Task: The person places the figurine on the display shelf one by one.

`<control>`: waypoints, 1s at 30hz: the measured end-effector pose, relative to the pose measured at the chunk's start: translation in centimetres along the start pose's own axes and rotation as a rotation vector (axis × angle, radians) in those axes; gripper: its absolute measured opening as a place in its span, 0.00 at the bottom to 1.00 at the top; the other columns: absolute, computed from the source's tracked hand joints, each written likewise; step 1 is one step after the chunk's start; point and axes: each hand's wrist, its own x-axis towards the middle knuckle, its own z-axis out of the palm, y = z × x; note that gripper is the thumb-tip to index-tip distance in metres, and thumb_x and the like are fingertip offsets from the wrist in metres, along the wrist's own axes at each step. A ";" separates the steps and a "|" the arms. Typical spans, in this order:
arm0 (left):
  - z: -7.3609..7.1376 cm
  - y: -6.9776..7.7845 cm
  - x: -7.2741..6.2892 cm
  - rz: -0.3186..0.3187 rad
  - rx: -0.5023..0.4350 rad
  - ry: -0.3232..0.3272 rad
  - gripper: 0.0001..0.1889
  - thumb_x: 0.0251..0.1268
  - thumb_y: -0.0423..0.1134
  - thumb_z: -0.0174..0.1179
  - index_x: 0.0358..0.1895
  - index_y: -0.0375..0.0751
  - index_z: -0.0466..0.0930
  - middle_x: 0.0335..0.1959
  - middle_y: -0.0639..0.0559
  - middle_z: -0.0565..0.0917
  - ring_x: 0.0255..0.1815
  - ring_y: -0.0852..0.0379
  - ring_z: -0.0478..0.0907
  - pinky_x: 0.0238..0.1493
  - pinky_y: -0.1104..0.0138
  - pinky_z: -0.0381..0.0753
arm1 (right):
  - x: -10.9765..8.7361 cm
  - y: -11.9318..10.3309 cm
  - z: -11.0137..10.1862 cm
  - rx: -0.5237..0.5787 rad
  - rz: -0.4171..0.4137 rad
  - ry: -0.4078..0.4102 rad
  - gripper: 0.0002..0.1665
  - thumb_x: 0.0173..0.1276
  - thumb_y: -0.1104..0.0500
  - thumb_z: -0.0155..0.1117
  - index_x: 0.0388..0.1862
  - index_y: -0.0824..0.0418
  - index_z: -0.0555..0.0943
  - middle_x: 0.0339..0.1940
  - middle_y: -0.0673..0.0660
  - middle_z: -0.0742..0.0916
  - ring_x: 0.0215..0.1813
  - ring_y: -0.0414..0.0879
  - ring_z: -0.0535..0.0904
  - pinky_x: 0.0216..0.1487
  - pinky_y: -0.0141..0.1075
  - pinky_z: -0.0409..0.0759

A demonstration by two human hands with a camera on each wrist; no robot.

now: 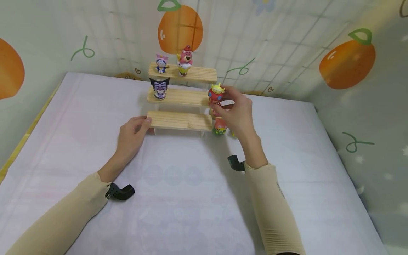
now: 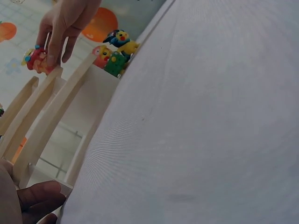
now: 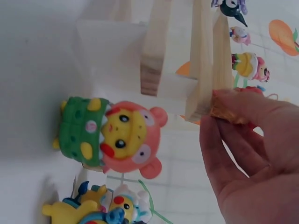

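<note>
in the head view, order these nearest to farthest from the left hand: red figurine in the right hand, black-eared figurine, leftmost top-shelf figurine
1. Black-eared figurine: left side of the middle shelf.
2. Leftmost top-shelf figurine: higher and farther back.
3. Red figurine: far right, in the right hand.

Red figurine [image 1: 215, 96] in right-hand grip [image 1: 239, 111], seemingly on middle shelf [image 1: 186, 97].

top shelf [image 1: 205, 73]: two figurines [image 1: 183, 67] | middle shelf [image 1: 188, 97] left: one figurine [image 1: 160, 89] | right of bottom shelf [image 1: 180, 121]: others [image 1: 220, 126]
</note>
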 end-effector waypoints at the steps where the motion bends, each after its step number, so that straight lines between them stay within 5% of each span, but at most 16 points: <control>1: 0.0 -0.1 0.0 -0.002 -0.001 0.004 0.25 0.82 0.52 0.55 0.36 0.34 0.90 0.63 0.37 0.85 0.71 0.40 0.78 0.75 0.46 0.69 | 0.1 0.0 0.2 -0.010 -0.005 0.000 0.26 0.63 0.63 0.80 0.60 0.61 0.84 0.45 0.59 0.92 0.44 0.48 0.90 0.43 0.29 0.88; 10: 0.2 -0.2 0.2 0.000 -0.016 0.007 0.24 0.81 0.51 0.56 0.33 0.36 0.89 0.61 0.39 0.86 0.68 0.42 0.79 0.72 0.47 0.72 | 0.7 -0.4 1.7 -0.062 -0.015 -0.021 0.19 0.65 0.60 0.79 0.54 0.59 0.87 0.42 0.57 0.93 0.45 0.46 0.88 0.52 0.46 0.87; 19: 0.1 -0.1 0.1 0.002 0.001 -0.006 0.24 0.83 0.51 0.54 0.36 0.35 0.90 0.61 0.38 0.86 0.69 0.42 0.79 0.73 0.46 0.72 | 1.5 -1.5 3.5 -0.005 -0.031 -0.084 0.20 0.65 0.61 0.79 0.56 0.60 0.87 0.42 0.57 0.93 0.41 0.45 0.88 0.45 0.30 0.85; 30: 0.2 -0.5 0.3 0.016 -0.005 0.001 0.24 0.82 0.51 0.55 0.34 0.36 0.90 0.60 0.38 0.86 0.68 0.43 0.79 0.72 0.47 0.73 | 2.8 -2.9 6.0 0.037 -0.016 -0.168 0.23 0.65 0.61 0.79 0.58 0.62 0.86 0.45 0.59 0.93 0.43 0.48 0.90 0.48 0.35 0.88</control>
